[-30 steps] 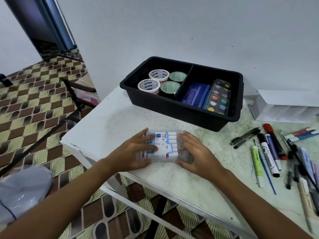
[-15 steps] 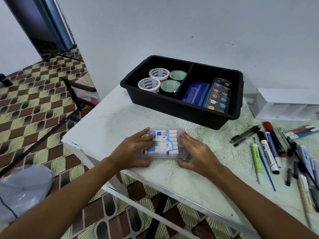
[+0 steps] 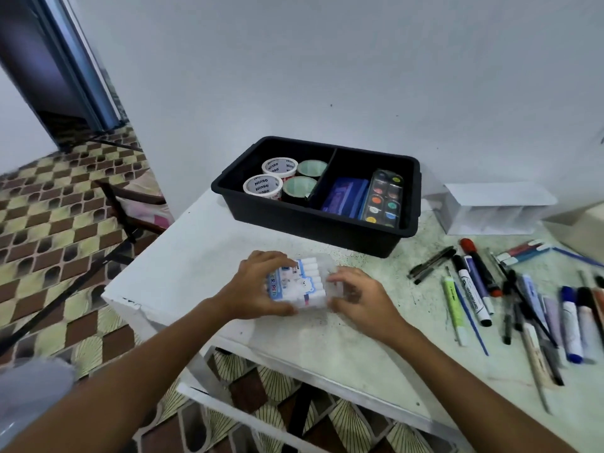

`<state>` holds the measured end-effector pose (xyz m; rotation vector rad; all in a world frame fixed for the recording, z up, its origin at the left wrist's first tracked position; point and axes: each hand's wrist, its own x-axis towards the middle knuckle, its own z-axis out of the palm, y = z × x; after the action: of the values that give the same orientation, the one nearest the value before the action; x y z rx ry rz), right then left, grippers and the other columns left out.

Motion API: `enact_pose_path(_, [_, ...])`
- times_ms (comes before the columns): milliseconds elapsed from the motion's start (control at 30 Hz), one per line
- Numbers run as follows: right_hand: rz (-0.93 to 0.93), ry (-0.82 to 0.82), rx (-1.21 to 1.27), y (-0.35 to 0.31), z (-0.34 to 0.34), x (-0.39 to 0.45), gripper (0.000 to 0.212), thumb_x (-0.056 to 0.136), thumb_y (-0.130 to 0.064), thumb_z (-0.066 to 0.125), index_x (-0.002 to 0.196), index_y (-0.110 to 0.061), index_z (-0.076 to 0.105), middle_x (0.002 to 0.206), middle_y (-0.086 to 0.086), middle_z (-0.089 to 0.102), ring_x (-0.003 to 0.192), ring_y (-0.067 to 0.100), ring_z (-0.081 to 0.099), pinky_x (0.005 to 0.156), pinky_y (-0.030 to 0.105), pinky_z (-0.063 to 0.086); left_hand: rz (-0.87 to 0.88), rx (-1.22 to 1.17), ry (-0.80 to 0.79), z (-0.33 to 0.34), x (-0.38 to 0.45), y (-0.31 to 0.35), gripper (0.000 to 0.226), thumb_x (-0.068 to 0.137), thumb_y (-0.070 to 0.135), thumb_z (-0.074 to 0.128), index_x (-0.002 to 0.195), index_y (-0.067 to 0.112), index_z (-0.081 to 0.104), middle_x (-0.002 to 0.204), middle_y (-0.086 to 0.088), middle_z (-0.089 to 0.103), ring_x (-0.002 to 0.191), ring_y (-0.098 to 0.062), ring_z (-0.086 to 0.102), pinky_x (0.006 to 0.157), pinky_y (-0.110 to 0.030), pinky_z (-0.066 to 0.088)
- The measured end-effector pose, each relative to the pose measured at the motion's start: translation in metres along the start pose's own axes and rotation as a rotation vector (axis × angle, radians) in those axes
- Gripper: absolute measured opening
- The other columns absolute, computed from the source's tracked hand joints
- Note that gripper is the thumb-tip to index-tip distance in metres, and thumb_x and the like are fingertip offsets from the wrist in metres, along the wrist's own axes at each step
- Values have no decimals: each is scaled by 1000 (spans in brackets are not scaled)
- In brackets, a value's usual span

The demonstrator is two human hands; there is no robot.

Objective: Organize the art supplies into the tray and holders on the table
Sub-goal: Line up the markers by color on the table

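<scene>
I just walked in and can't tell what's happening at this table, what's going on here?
A person is tidying art supplies. Both hands, left and right, hold a clear plastic case of white marker pens at the near edge of the white table. The black divided plastic tray already holds four tape rolls in its left compartment and a blue eraser block and a watercolour palette in its right one. Loose markers and pens lie on the table to the right.

White table [image 3: 196, 256] bears black tray [image 3: 313, 223], scattered pens [image 3: 470, 289], white holder [image 3: 496, 207].
</scene>
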<state>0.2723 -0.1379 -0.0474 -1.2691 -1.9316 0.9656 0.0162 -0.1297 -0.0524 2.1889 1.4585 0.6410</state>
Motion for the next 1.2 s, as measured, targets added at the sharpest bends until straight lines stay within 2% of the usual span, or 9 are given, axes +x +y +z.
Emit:
enact_pose_path(133, [146, 88, 463, -39, -16, 4, 17, 86, -3, 68, 95, -17, 70, 106, 5, 68, 82, 20, 69, 77, 42, 58, 47, -111, 104, -17, 3, 17, 70, 59, 75, 71, 120, 47, 54, 131, 11, 49, 118, -6, 42, 100, -41, 44])
enact_pose_path(267, [119, 127, 722, -72, -31, 18, 25, 88, 0, 64, 105, -18, 67, 102, 8, 72, 82, 20, 70, 66, 30, 57, 41, -137, 306, -36, 12, 43, 66, 55, 76, 72, 114, 48, 57, 122, 14, 53, 112, -10, 48, 92, -42, 50])
enact_pose_path(367, [155, 169, 978, -88, -42, 38, 45, 89, 1, 61, 127, -19, 51, 98, 13, 73, 83, 31, 71, 68, 39, 60, -12, -132, 497, -44, 29, 66, 77, 50, 74, 73, 115, 32, 66, 117, 6, 59, 109, -16, 51, 92, -43, 49])
enact_pose_path(467, [223, 108, 1038, -101, -54, 55, 46, 92, -3, 60, 133, -15, 44, 95, 17, 71, 75, 31, 71, 68, 45, 59, -154, -152, 570, -47, 53, 90, 80, 45, 72, 68, 114, 33, 66, 116, 5, 60, 114, -20, 51, 98, -48, 44])
enact_pose_path(600, [297, 229, 933, -98, -84, 78, 35, 92, -4, 59, 123, -14, 46, 90, 13, 67, 59, 22, 67, 58, 38, 58, -136, -80, 392, -53, 84, 107, 94, 46, 79, 58, 128, 35, 57, 127, 5, 48, 125, -17, 39, 108, -46, 36])
enact_pose_path(733, [348, 289, 837, -76, -127, 101, 18, 92, -6, 54, 104, -17, 47, 84, 11, 60, 55, 19, 56, 52, 31, 51, 29, -22, 114, -61, 114, 107, 99, 51, 77, 67, 139, 35, 48, 142, 2, 33, 133, -17, 28, 114, -40, 29])
enact_pose_path(900, [392, 261, 592, -44, -156, 136, 8, 94, -8, 48, 99, -14, 52, 87, 14, 61, 58, 21, 59, 47, 27, 44, 142, 280, -1, -63, 168, 96, 92, 62, 76, 63, 141, 33, 45, 150, 5, 34, 138, -12, 23, 113, -43, 25])
enact_pose_path(1067, [445, 250, 452, -21, -164, 186, 8, 93, -6, 45, 98, -7, 52, 81, 14, 59, 49, 18, 59, 44, 25, 42, 119, 340, -66, -65, 205, 75, 104, 55, 85, 53, 143, 32, 41, 148, 5, 38, 143, -16, 18, 113, -42, 16])
enact_pose_path(1200, [492, 198, 383, -11, -155, 221, 4, 93, -6, 44, 93, -9, 48, 79, 12, 57, 54, 19, 60, 43, 25, 45, 70, 440, -145, -67, 228, 69, 101, 64, 75, 68, 147, 28, 36, 155, 3, 32, 149, -17, 6, 119, -52, -1])
